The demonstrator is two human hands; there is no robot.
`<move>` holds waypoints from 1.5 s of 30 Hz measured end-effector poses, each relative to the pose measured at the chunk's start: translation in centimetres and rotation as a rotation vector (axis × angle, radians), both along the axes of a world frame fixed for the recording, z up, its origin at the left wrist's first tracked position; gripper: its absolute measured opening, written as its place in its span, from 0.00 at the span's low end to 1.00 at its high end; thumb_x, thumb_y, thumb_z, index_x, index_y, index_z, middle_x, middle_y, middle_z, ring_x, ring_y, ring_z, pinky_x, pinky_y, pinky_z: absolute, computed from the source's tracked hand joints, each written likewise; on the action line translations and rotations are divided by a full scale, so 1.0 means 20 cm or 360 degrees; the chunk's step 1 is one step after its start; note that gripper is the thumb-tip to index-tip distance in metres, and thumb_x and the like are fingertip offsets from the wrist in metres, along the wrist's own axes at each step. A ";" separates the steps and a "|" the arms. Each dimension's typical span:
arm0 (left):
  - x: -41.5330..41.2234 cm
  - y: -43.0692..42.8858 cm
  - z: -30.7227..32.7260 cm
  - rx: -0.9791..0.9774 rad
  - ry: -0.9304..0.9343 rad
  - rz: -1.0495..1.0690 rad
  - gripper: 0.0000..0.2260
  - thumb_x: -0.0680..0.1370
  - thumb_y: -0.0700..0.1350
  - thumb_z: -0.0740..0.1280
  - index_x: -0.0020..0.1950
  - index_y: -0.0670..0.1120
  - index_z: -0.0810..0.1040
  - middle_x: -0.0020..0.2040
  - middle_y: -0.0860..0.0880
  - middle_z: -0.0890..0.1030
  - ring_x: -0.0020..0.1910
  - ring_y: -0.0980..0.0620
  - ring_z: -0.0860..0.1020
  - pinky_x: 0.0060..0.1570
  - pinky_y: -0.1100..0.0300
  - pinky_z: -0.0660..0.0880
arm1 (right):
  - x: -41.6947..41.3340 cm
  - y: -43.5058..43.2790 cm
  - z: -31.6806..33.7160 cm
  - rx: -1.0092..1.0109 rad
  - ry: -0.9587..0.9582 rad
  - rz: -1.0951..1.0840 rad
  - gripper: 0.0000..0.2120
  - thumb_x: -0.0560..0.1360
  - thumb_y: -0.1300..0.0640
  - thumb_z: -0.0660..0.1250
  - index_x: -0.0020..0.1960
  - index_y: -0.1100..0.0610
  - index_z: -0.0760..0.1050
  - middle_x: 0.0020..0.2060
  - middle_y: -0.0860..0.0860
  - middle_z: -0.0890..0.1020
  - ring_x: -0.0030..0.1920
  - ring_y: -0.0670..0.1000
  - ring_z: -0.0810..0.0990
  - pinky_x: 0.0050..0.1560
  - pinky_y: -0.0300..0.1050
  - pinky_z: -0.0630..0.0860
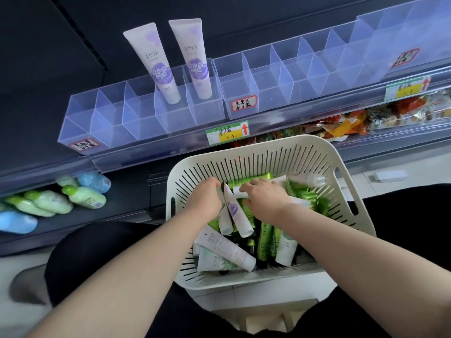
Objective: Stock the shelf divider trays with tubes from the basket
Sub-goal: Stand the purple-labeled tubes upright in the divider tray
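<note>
Both hands were down in the white slotted basket (268,152), which sat just below the shelf edge and held a jumble of green and white tubes. The left hand (205,201) was clenched around the flat crimped end of a white tube with a purple emblem (234,211); that tube's long axis ran toward the person, cap end nearest them, crimp pointing up toward the shelf. The right hand (263,193) curled its grip over another white tube (240,191) lying crosswise, though how firmly it held could not be told.

The purple-emblem tube lay wedged among its neighbours, so a pull by the thin crimp might slip or drag other tubes out. It would also likely need turning cap-down to match the two purple-label tubes (170,62) standing in the clear divider tray (80,132); entering tilted, it could catch a partition or knock those over.
</note>
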State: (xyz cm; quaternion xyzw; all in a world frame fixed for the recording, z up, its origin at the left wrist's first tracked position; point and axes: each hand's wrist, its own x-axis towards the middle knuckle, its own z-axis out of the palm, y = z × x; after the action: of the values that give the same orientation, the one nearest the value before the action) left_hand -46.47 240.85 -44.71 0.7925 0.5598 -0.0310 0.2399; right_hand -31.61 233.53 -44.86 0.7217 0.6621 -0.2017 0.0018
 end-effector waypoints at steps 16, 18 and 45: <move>-0.13 0.03 0.01 -0.0196 -0.0022 -0.0109 0.11 0.78 0.36 0.64 0.56 0.48 0.80 0.58 0.50 0.79 0.57 0.50 0.76 0.58 0.55 0.74 | -0.12 0.07 -0.10 -0.0112 0.0328 -0.0396 0.32 0.69 0.53 0.64 0.70 0.52 0.57 0.47 0.51 0.80 0.48 0.56 0.78 0.42 0.47 0.74; -0.14 0.02 0.00 -0.0225 0.0044 -0.0187 0.11 0.78 0.37 0.64 0.54 0.49 0.81 0.57 0.50 0.80 0.57 0.49 0.76 0.56 0.57 0.73 | -0.06 0.03 -0.07 -0.0037 0.0401 -0.0376 0.27 0.67 0.52 0.64 0.65 0.50 0.64 0.46 0.49 0.80 0.46 0.53 0.78 0.37 0.44 0.70; -0.20 -0.05 0.02 -0.0323 0.0548 -0.0876 0.06 0.77 0.42 0.60 0.45 0.45 0.77 0.41 0.49 0.77 0.43 0.48 0.77 0.40 0.55 0.75 | -0.01 -0.24 0.08 0.0273 0.0786 -0.0404 0.05 0.78 0.57 0.59 0.52 0.48 0.70 0.37 0.47 0.78 0.35 0.41 0.76 0.31 0.42 0.72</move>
State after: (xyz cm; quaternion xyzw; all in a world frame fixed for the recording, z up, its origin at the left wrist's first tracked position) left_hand -50.42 239.82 -44.37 0.8691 0.3512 -0.2835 0.2023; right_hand -31.75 228.78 -43.16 0.7254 0.5616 -0.3132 -0.2456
